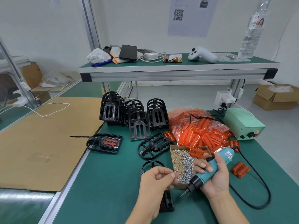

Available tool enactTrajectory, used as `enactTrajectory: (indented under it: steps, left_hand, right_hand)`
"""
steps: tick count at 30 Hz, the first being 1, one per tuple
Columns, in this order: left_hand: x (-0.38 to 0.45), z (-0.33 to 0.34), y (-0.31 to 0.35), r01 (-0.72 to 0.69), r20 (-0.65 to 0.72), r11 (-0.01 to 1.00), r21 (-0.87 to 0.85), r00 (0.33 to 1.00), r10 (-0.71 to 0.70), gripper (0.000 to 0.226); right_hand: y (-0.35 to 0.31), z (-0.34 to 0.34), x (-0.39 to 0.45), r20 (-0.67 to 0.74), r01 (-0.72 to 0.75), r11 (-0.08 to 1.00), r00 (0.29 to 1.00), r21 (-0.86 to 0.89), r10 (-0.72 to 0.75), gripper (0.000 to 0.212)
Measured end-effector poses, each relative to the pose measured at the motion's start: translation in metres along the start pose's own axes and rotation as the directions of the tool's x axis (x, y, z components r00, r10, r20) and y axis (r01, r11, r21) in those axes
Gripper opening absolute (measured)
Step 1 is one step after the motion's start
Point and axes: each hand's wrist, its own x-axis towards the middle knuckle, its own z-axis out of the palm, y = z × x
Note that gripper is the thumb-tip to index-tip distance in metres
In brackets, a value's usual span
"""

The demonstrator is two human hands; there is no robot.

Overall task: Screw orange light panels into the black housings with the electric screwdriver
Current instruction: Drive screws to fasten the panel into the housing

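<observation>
The right hand (215, 173) is wrapped round the teal electric screwdriver (210, 168), bit angled down and left, just off the green mat. The left hand (155, 180) hovers at the near edge of the cardboard screw box (181, 160), thumb and forefinger pinched together; whether a screw sits between them is too small to tell. Under that hand lies a black housing (166, 202), mostly hidden, so its orange panel can't be confirmed.

By the look of it, this is the screw-loading step: a screw is being fetched for the bit. Next move calls for seating a screw on the tip, then lining the bit square over a hole in the near housing.

The count: one finished housing (105, 143) with orange showing, left of centre by the cardboard sheet. One empty housing (153, 146) lies flat just left of the box. Three stacks of housings (134, 113) stand further back. The bag of orange panels (199, 130) holds too many to count; one loose panel (239, 170) lies right of the screwdriver. Screws: dozens.
</observation>
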Motion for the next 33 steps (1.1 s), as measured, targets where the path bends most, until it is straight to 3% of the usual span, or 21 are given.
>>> enactTrajectory:
  steps: [4, 10, 17, 33]
  left_hand:
    - [-0.007, -0.005, -0.003, 0.017, -0.05, 0.999, -0.045, 0.999, -0.019, 0.005]
    - [-0.012, -0.01, -0.015, -0.046, -0.037, 0.979, 0.2, 0.998, 0.055, 0.016]
    - [-0.021, 0.006, -0.02, -0.057, -0.016, 0.905, 0.422, 0.997, 0.07, 0.012]
    - [-0.026, 0.016, -0.033, -0.012, -0.041, 0.975, 0.222, 0.999, 0.021, 0.011]
  right_hand:
    - [0.002, 0.002, -0.001, -0.006, 0.011, 1.0, 1.0, -0.001, -0.011, 0.027]
    - [0.001, 0.001, 0.0, 0.018, 0.013, 0.999, 1.0, 0.03, -0.013, 0.028]
    - [0.001, -0.006, 0.004, 0.04, 0.007, 0.998, 0.999, 0.069, -0.01, 0.027]
    - [0.001, -0.006, 0.004, 0.023, 0.039, 0.991, 0.999, 0.128, -0.042, 0.025]
